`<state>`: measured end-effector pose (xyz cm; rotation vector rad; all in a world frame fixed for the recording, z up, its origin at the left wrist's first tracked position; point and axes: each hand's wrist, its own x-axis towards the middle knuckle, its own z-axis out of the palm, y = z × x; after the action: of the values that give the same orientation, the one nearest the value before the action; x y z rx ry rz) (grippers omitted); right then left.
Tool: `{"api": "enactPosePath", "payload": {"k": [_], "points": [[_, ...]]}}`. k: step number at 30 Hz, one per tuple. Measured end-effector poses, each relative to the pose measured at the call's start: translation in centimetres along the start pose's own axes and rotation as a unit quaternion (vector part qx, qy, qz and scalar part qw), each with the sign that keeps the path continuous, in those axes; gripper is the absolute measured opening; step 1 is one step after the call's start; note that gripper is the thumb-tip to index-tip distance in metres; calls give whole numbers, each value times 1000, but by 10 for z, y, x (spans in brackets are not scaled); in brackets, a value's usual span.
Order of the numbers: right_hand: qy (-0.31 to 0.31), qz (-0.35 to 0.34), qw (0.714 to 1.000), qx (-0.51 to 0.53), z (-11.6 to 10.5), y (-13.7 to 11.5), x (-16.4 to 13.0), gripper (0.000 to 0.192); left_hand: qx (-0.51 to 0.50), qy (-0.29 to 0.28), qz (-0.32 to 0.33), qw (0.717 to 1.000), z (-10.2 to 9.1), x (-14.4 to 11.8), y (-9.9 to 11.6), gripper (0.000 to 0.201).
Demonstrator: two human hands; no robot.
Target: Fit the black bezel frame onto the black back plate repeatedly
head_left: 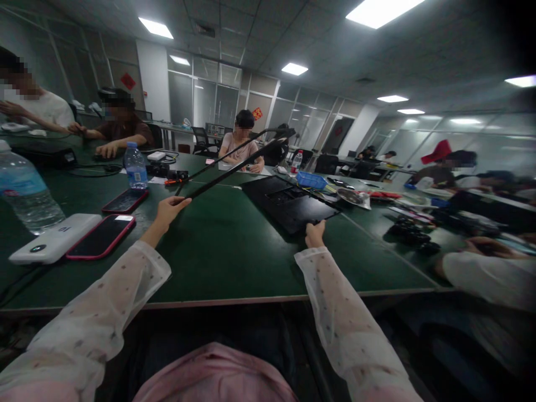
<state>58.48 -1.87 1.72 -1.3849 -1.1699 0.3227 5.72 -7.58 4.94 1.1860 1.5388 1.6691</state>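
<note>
Head camera looks across a green table (234,262), with both sheer sleeves reaching out from six o'clock. At about eleven o'clock the left hand (168,211) pinches the near end of a thin black panel (234,163), fingers closed narrowly on its corner; the panel is raised on edge and slants away toward one o'clock, well clear of the tabletop. At about one o'clock the right hand (315,233) rests on the near edge of a black laptop base (293,206) lying flat; its fingers curl over the rim, though how firmly they grip I cannot tell. Further left, at nine o'clock, lie a white power bank (54,239), a red-cased phone (100,237) just beside it, and a water bottle (23,192). Beyond, other people sit at the far side.

The risk I judge: held by one corner only, the long panel could twist or slip, or its far end could swing near a seated person; the base could slide under the light hold.
</note>
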Motion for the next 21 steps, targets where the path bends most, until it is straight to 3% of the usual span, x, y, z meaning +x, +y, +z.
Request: {"api": "enactPosePath", "payload": {"k": [2,5,8,12,13,17,21], "points": [[-13,54,997,57,6,0,4,84,2,-8,8,1000,-1,-1,4,61],[-101,117,982,111,19,0,8,73,4,-23,23,999,-2,-3,10,62],[-142,140,976,93,29,-1,13,63,23,-30,45,998,-3,0,9,62],[-52,88,991,82,20,-10,24,47,101,-42,93,990,-5,9,-2,57],[-58,72,990,109,14,-14,27,49,129,-51,103,985,-6,11,-5,55],[-186,54,961,198,-5,-28,26,54,247,-83,140,955,-3,12,-12,47],[-188,22,977,102,8,-23,16,43,344,-83,171,919,3,4,-11,46]]}}
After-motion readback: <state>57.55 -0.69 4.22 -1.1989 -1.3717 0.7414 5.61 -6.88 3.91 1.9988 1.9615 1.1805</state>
